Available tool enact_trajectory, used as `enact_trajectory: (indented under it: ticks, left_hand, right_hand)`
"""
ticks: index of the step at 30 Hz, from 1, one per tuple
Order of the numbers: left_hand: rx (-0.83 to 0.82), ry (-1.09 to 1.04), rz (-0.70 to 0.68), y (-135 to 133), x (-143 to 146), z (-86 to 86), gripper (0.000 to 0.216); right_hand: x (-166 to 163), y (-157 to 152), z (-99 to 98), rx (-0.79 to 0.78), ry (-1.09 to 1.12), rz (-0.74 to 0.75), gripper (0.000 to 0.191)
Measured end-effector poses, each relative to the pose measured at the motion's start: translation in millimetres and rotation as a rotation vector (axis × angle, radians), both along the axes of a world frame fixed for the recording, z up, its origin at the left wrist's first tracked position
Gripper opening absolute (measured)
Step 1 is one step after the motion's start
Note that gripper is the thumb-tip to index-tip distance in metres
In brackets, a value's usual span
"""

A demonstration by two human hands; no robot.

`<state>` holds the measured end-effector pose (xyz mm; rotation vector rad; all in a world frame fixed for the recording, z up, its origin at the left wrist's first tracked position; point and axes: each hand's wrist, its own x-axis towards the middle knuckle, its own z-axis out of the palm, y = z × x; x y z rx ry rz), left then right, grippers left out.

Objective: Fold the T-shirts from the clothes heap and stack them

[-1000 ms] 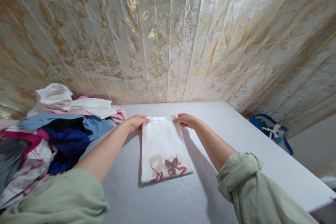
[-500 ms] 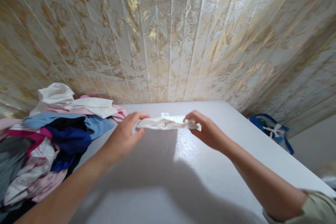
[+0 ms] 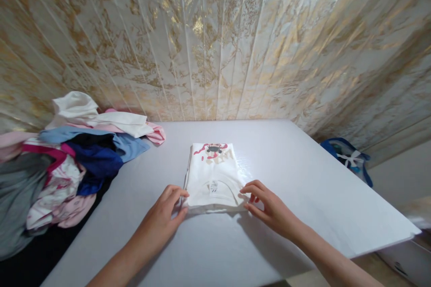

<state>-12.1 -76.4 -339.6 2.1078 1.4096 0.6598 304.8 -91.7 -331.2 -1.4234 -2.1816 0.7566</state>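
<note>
A folded white T-shirt point(image 3: 215, 172) lies flat on the table, its neckline towards me and a red and dark print at its far end. A small label shows inside the collar. My left hand point(image 3: 168, 208) holds the near left corner between thumb and fingers. At the near right corner, my right hand point(image 3: 266, 204) has its fingertips on the cloth and its thumb at the edge, gripping it. The undersides of both corners are hidden.
A loose heap of clothes, with a blue garment point(image 3: 97, 161) and a grey one point(image 3: 23, 184), covers the left of the white table point(image 3: 286, 170). A patterned curtain point(image 3: 208, 54) hangs behind. Beyond the right edge sits a blue-trimmed clear bag point(image 3: 350, 161).
Both hands have come down and nearer to me with the T-shirt. Seen edge-on in the air before, it now lies flat with its print and collar showing.
</note>
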Motion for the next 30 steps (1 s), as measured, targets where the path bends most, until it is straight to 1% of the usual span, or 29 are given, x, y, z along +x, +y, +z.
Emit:
enact_trajectory:
  ticks: [4, 6, 9, 11, 13, 15, 17, 19, 20, 21, 23, 25, 26, 28, 30]
  left_hand:
    - [-0.047, 0.016, 0.011, 1.6, 2.0, -1.2, 0.009]
    - [-0.028, 0.038, 0.030, 1.3, 4.4, -4.1, 0.007]
    - [0.015, 0.055, 0.071, 0.1, 6.7, -8.9, 0.008]
    - [0.020, 0.051, 0.104, -1.5, 5.9, -12.3, 0.008]
    - [-0.003, 0.032, 0.110, -4.1, 3.7, -15.5, 0.009]
    - [-0.024, 0.033, 0.109, -7.7, 1.5, -16.1, 0.022]
    - [0.006, 0.079, 0.145, -12.3, 2.1, -11.6, 0.035]
    - [0.062, 0.126, 0.179, -18.3, 7.6, -1.5, 0.038]
    - [0.060, 0.132, 0.163, -21.8, 12.7, 4.9, 0.036]
    - [0.018, 0.128, 0.116, -25.6, 19.1, 11.3, 0.034]
    - [-0.153, 0.117, -0.042, -33.0, 35.1, 21.5, 0.036]
    - [-0.289, 0.147, -0.171, -38.3, 51.9, 25.3, 0.048]
    - [-0.303, 0.180, -0.192, -39.4, 59.2, 24.6, 0.055]
    - [-0.233, 0.270, -0.151, -37.9, 69.4, 19.5, 0.062]
    - [-0.142, 0.356, -0.078, -32.0, 71.6, 13.5, 0.057]
  right_hand:
    - [-4.5, -0.1, -5.4, -0.006, -0.040, -0.028, 0.020]
    - [-7.8, -1.5, -12.2, 0.016, -0.070, -0.041, 0.017]
    - [-11.7, -4.3, -22.6, 0.068, -0.086, -0.086, 0.014]
    - [-12.4, -6.3, -25.4, 0.087, -0.096, -0.094, 0.013]
    - [-10.7, -7.2, -22.5, 0.072, -0.096, -0.058, 0.011]
    - [-6.3, -4.6, -14.8, 0.033, -0.064, -0.006, 0.011]
    - [0.2, 3.5, -5.4, 0.029, -0.024, 0.003, 0.015]
    - [6.8, 18.9, 1.8, 0.092, -0.027, -0.041, 0.019]
    - [9.1, 29.4, 3.8, 0.135, -0.050, -0.067, 0.021]
    - [10.2, 41.7, 4.7, 0.171, -0.085, -0.086, 0.023]
    - [7.7, 70.9, 3.6, 0.215, -0.169, -0.104, 0.026]
    - [-2.0, 104.1, 0.1, 0.230, -0.253, -0.089, 0.031]
    - [-9.1, 121.1, -1.9, 0.232, -0.291, -0.078, 0.033]
    - [-25.1, 153.1, -5.8, 0.218, -0.359, -0.087, 0.034]
    - [-39.0, 178.6, -9.0, 0.188, -0.408, -0.125, 0.034]
